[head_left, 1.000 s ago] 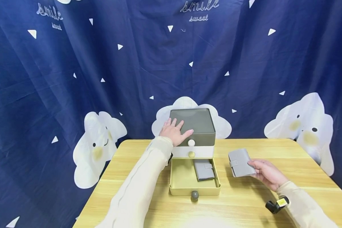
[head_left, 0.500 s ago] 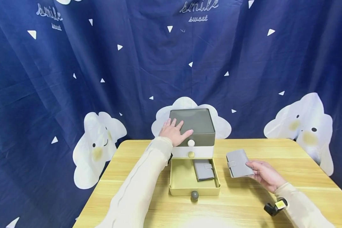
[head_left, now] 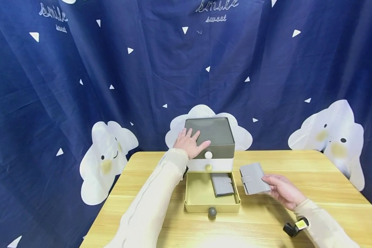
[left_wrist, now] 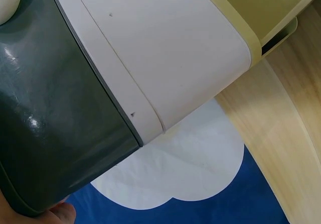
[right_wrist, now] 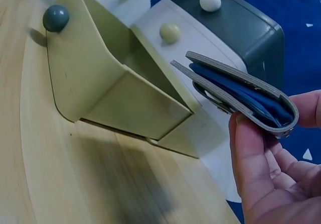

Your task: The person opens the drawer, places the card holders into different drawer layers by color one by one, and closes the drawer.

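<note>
My left hand (head_left: 188, 144) rests, fingers spread, on the dark green top of a small drawer cabinet (head_left: 215, 132). The cabinet's bottom drawer (head_left: 199, 193), yellow with a grey knob, is pulled out. Inside it, on the right side, lies a grey wallet (head_left: 222, 185) with a strap. My right hand (head_left: 285, 191) pinches a second grey wallet (head_left: 255, 179) by its right edge, above the table and to the right of the drawer. In the right wrist view this held wallet (right_wrist: 241, 93) shows blue inner layers between its grey covers.
Above the pulled-out drawer sit a white drawer (head_left: 218, 164) with a yellow knob and a dark green one with a white knob (head_left: 208, 155). The cabinet stands on a light wooden table (head_left: 266, 224), before a blue curtain (head_left: 155, 69) with white clouds.
My right hand has moved a little left with the wallet, closer to the pulled-out drawer. The left hand and the cabinet have stayed in place.
</note>
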